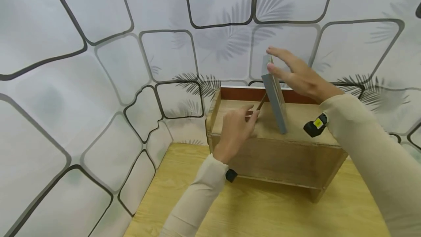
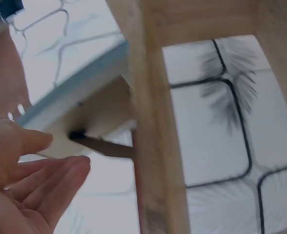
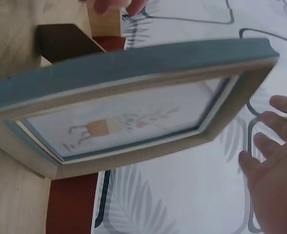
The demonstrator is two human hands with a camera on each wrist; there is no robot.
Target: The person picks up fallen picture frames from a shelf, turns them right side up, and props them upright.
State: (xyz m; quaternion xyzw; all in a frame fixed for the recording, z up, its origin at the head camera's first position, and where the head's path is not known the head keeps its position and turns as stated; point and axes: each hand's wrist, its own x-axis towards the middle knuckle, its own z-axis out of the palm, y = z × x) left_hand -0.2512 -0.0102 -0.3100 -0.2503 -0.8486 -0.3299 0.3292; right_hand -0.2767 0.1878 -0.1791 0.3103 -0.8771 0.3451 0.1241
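Observation:
A picture frame (image 1: pixel 275 101) with blue-grey edges stands tilted on top of a small wooden shelf (image 1: pixel 309 120). In the right wrist view its front shows a drawing of a potted plant (image 3: pixel 98 127) inside a beige border. A brown support leg (image 2: pixel 109 147) sticks out from the frame's back and reaches the shelf top. My left hand (image 1: pixel 236 129) is beside this leg, thumb and fingers parted around nothing in the left wrist view. At the frame's upper end is my right hand (image 1: pixel 302 78), its fingers spread and a small gap from the frame in the right wrist view.
The shelf has a reddish-brown back strip (image 1: pixel 241 93) and an open compartment (image 1: pixel 273 160) below its top. It stands on a yellow wood-grain table (image 1: pixel 184 164). Behind and to the left is patterned wall covering (image 1: pixel 108 72).

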